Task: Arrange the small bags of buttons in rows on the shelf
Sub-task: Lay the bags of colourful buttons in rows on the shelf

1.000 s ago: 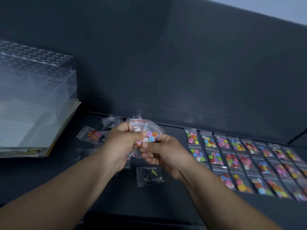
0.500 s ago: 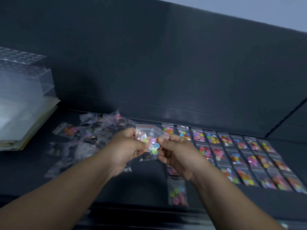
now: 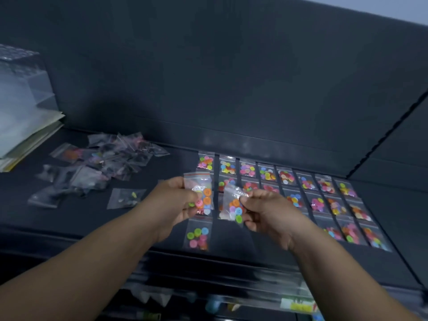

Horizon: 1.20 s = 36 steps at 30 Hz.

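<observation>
— What do the hands have hold of?

— The left hand (image 3: 176, 202) pinches a red-topped bag (image 3: 201, 193) of coloured buttons, fingers curled round its edge. The right hand (image 3: 266, 209) pinches a second bag (image 3: 232, 206) the same way. The two bags hang just apart, above the shelf (image 3: 180, 158).

— And the other bags?

— The rows of bags (image 3: 301, 188) lie flat on the right part of the shelf, running far to near. A lone bag (image 3: 198, 236) lies near the front edge, below the hands. A loose pile of bags (image 3: 104, 161) sits to the left, with a clear box (image 3: 20, 89) at far left.
</observation>
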Each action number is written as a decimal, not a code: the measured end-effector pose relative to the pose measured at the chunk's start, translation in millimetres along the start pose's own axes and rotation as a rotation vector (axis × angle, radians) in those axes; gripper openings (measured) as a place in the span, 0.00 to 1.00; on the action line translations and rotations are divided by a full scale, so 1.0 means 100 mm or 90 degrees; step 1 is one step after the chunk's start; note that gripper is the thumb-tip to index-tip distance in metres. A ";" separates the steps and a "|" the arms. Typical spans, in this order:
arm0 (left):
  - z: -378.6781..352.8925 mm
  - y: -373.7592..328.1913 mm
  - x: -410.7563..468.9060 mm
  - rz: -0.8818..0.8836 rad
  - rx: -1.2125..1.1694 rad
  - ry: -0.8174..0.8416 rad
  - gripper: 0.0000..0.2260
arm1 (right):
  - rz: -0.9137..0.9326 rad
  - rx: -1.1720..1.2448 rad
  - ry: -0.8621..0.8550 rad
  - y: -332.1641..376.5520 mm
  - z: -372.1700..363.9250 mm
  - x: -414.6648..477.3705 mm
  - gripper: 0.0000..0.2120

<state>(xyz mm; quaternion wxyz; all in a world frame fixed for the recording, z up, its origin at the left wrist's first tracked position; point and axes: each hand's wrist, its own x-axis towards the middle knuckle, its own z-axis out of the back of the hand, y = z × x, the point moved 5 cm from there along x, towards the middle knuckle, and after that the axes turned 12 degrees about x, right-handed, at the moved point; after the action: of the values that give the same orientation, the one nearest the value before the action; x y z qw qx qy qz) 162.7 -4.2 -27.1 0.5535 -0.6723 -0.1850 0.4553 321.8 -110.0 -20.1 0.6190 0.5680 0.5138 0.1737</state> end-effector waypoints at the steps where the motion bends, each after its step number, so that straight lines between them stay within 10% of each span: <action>1: -0.02 0.03 -0.02 0.001 0.000 -0.007 0.09 | -0.007 -0.036 -0.001 -0.04 0.07 -0.01 0.07; 7: -0.13 0.10 -0.11 -0.013 0.014 -0.034 0.06 | -0.016 -0.282 -0.015 -0.28 0.19 -0.01 0.08; 31: -0.25 0.09 -0.09 -0.016 0.117 -0.002 0.04 | 0.120 -0.472 -0.077 -0.16 0.16 -0.05 0.09; 36: -0.38 0.03 -0.13 -0.040 0.097 0.023 0.06 | 0.099 -0.133 0.015 -0.01 0.07 -0.17 0.07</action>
<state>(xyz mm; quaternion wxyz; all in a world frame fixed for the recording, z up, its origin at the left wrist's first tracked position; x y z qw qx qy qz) 186.4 -37.5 -25.9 0.6204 -0.6300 -0.1609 0.4385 320.7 -127.4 -15.2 0.6535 0.5360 0.4548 0.2805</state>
